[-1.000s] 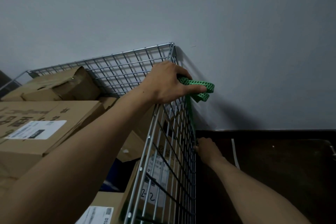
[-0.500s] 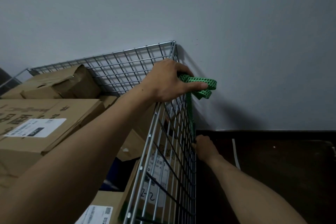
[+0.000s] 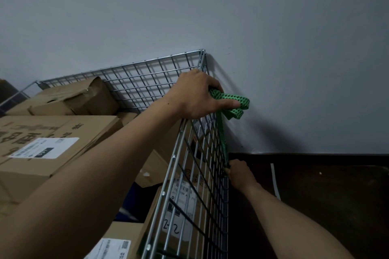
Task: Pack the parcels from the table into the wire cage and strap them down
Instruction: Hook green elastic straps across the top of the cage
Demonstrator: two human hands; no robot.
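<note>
Holding the green strap (image 3: 230,99) bunched at the top edge of the wire cage (image 3: 147,82), we curl our left hand (image 3: 197,95) tight round it. It runs down the cage's outer side to our right hand (image 3: 240,173), which seems to pinch its lower end, though it is dark there. Brown parcels (image 3: 63,132) fill the cage by the grey wall (image 3: 273,48).

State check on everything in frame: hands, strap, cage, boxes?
left hand: grips the bunched green strap at the wire cage top rim.
right hand: lower, outside the wire cage, fingers curled on the green strap's lower end.
green strap: loops bunched on top, one run stretched down the outer side between the hands.
wire cage: open-topped, packed.
parcels: stacked inside, labels showing.
back parcel: crumpled.
</note>
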